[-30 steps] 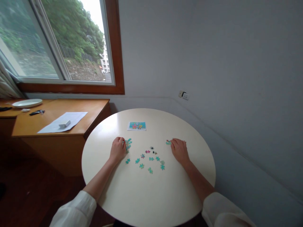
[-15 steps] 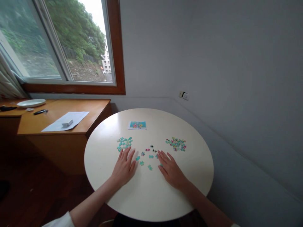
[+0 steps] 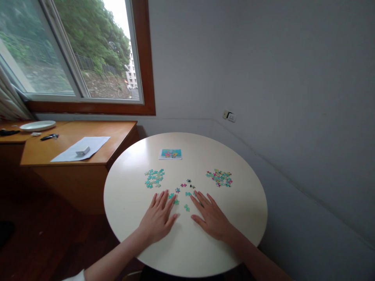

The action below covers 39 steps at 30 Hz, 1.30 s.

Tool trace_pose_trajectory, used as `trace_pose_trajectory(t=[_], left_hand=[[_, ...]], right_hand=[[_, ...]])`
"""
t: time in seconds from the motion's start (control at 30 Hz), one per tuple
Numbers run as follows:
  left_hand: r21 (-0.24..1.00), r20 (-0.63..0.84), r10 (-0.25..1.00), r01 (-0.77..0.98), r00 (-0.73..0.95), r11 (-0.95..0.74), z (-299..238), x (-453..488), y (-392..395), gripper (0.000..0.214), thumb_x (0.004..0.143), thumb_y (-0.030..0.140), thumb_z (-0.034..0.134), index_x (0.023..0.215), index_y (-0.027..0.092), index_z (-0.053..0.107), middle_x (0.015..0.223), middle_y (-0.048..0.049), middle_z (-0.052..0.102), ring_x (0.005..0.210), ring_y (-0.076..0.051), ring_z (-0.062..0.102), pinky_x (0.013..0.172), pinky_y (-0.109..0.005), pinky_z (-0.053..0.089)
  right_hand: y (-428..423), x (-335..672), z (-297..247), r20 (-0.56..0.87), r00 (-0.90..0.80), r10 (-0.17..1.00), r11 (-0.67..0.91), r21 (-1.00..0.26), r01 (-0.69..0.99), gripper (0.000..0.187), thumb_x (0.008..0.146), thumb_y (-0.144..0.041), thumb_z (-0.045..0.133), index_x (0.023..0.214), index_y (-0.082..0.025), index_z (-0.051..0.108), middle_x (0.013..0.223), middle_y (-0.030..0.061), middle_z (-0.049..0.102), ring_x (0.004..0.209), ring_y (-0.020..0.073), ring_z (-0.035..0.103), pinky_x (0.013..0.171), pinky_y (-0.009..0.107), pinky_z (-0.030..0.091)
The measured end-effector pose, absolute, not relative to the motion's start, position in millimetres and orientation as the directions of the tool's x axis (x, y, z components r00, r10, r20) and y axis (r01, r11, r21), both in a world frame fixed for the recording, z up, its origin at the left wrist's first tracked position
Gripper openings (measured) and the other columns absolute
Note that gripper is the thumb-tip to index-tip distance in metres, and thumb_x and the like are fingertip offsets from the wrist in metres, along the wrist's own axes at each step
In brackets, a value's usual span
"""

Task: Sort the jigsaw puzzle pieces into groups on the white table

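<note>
Several loose jigsaw puzzle pieces (image 3: 186, 208) lie spread near the middle of the round white table (image 3: 234, 218). My left hand (image 3: 158, 218) rests low over the tabletop, palm down with fingers apart, its fingertips by a teal piece (image 3: 171, 196). On the other side, my right hand (image 3: 212, 216) is spread flat too, fingertips by a teal piece (image 3: 188, 194) and partly covering others. Neither hand grips anything. A pile of mostly teal pieces (image 3: 154, 178) lies beyond my left hand. Beyond my right hand is a mixed-colour pile (image 3: 220, 178).
A small picture card (image 3: 170, 154) with a cartoon scene lies toward the table's far side. At left, a wooden desk (image 3: 120, 134) carries a paper sheet (image 3: 68, 150), a small white box (image 3: 83, 151) and a white plate (image 3: 38, 125). Walls stand behind and to the right.
My left hand has drawn back from the teal pile toward me and slightly right. My right hand has shifted slightly left and nearer me, its fingers more spread.
</note>
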<state>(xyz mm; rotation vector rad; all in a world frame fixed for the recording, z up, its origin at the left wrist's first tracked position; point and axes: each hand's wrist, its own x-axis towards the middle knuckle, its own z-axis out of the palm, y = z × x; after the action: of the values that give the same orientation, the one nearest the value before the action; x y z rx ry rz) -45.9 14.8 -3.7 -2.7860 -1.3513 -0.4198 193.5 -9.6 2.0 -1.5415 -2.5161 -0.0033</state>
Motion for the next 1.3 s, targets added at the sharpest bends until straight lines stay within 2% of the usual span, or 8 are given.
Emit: trace_pose_trajectory(t=[0.17,0.33,0.73,0.9,1.0,1.1,1.2,1.3], left_hand=[[0.061,0.215,0.656,0.661,0.723,-0.748,4.8,-36.6,0.3,0.058,0.090,0.051,0.026,0.142,0.026,0.016,0.147,-0.0062,0.022,0.136,-0.024,0.018,0.109,-0.046,0.019],[0.051,0.223,0.652,0.659,0.724,-0.750,3.0,-32.3,-2.3,0.061,0.090,0.052,0.026,0.142,0.023,0.017,0.147,-0.0073,0.021,0.136,-0.024,0.018,0.109,-0.046,0.020],[0.048,0.223,0.640,0.647,0.736,-0.761,6.0,-31.6,-2.6,0.060,0.092,0.046,0.024,0.142,0.012,0.016,0.145,-0.0104,0.026,0.135,-0.022,0.020,0.110,-0.045,0.021],[0.069,0.233,0.639,0.643,0.733,-0.763,6.0,-33.8,-3.7,0.060,0.092,0.045,0.025,0.141,0.011,0.018,0.145,-0.0118,0.027,0.135,-0.023,0.019,0.109,-0.044,0.023],[0.066,0.237,0.644,0.649,0.727,-0.758,6.2,-32.5,-2.5,0.062,0.091,0.048,0.026,0.141,0.013,0.019,0.146,-0.0130,0.024,0.136,-0.026,0.014,0.109,-0.048,0.021],[0.074,0.229,0.630,0.632,0.742,-0.771,8.6,-20.5,-0.9,0.063,0.090,0.051,0.025,0.142,0.015,0.017,0.147,-0.0126,0.021,0.136,-0.027,0.011,0.108,-0.051,0.017],[0.102,0.212,0.564,0.556,0.798,-0.825,12.1,1.4,-1.3,0.065,0.090,0.053,0.023,0.142,0.015,0.015,0.147,-0.0116,0.018,0.136,-0.027,0.012,0.109,-0.051,0.012],[0.126,0.186,0.535,0.520,0.824,-0.845,13.7,19.9,-3.5,0.066,0.090,0.054,0.020,0.141,0.013,0.020,0.145,-0.0124,0.025,0.135,-0.026,0.018,0.110,-0.050,0.009]], right_hand=[[-15.9,187.4,7.6,0.139,-0.503,0.853,0.520,-0.144,0.842,0.061,0.089,-0.048,0.033,0.142,-0.021,0.020,0.147,0.0078,0.024,0.135,0.0231,0.020,0.110,0.046,0.020],[-14.3,178.7,8.6,0.161,-0.496,0.853,0.519,-0.166,0.838,0.063,0.090,-0.048,0.031,0.143,-0.018,0.014,0.148,0.0095,0.014,0.137,0.0237,0.011,0.111,0.048,0.015],[-11.5,153.6,10.7,0.162,-0.522,0.838,0.546,-0.282,0.789,0.060,0.090,-0.043,0.033,0.140,-0.011,0.026,0.145,0.0129,0.025,0.135,0.0236,0.021,0.111,0.046,0.020],[-14.1,154.6,6.3,0.185,-0.494,0.849,0.521,-0.452,0.725,0.058,0.090,-0.042,0.034,0.140,-0.012,0.027,0.144,0.0120,0.025,0.135,0.0227,0.020,0.112,0.046,0.018],[-9.8,160.7,2.4,0.203,-0.360,0.911,0.390,-0.708,0.588,0.058,0.091,-0.045,0.030,0.141,-0.017,0.023,0.146,0.0086,0.022,0.135,0.0202,0.020,0.111,0.044,0.019],[-4.5,167.1,-2.6,0.232,-0.102,0.967,0.252,-0.912,0.323,0.057,0.091,-0.049,0.027,0.141,-0.022,0.021,0.147,0.0038,0.022,0.135,0.0179,0.019,0.112,0.044,0.018],[-1.2,170.9,-6.2,0.234,0.061,0.970,0.224,-0.965,0.133,0.058,0.089,-0.052,0.031,0.140,-0.025,0.026,0.145,0.0029,0.029,0.134,0.0180,0.023,0.112,0.044,0.017],[-1.3,171.5,-6.5,0.222,0.104,0.970,0.216,-0.974,0.068,0.058,0.087,-0.053,0.036,0.138,-0.025,0.032,0.143,0.0032,0.033,0.133,0.0187,0.026,0.112,0.044,0.018]])
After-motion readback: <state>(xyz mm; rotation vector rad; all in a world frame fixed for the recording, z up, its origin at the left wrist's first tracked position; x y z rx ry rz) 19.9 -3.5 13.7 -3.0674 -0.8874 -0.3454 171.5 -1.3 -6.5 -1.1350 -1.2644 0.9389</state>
